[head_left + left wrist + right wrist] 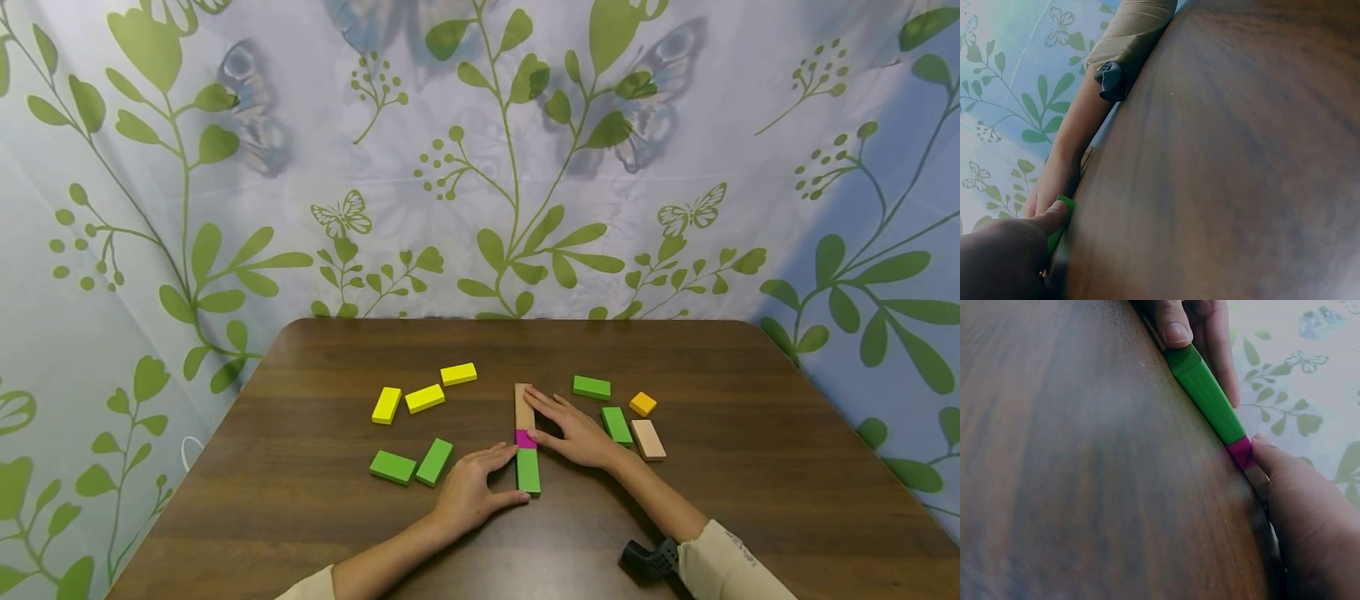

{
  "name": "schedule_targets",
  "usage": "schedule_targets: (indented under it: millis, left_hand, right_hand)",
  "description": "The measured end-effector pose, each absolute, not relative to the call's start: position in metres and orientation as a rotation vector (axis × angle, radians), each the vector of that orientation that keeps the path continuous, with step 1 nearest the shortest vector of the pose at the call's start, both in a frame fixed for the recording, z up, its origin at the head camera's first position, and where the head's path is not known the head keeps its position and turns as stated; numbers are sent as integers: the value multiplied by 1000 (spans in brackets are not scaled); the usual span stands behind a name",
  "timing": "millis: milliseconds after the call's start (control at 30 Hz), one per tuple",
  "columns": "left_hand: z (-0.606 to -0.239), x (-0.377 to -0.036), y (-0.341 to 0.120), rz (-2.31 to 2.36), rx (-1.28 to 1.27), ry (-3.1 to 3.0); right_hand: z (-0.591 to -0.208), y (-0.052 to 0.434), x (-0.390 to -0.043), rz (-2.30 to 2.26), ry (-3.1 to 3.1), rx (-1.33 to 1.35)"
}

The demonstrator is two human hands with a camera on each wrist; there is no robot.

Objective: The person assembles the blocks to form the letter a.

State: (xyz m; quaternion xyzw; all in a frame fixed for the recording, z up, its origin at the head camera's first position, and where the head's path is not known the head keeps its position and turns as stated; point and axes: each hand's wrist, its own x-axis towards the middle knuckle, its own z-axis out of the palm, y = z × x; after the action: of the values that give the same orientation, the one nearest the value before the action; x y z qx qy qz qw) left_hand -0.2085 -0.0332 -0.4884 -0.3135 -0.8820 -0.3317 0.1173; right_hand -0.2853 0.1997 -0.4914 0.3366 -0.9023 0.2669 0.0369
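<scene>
A tan wooden block, a small magenta block and a green block lie end to end on the table in one straight row. My left hand pinches the green block, its thumb at the near end and its fingertips beside the magenta joint. In the right wrist view the left thumb shows on that end. My right hand lies along the row's right side. Its straight fingers touch the tan block near the far end, while the thumb meets the magenta block's side.
Left on the brown table are several yellow blocks and two green blocks. At right lie more green blocks, a small orange block and another tan block. A patterned curtain hangs behind.
</scene>
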Motion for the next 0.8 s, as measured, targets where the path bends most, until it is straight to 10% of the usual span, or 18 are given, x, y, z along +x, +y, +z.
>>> schedule_targets:
  millis: [800]
  left_hand:
    - [-490, -209, -33, -1010, -880, -2597]
  right_hand:
    - [-490, 199, -280, 957, -2735, 1015]
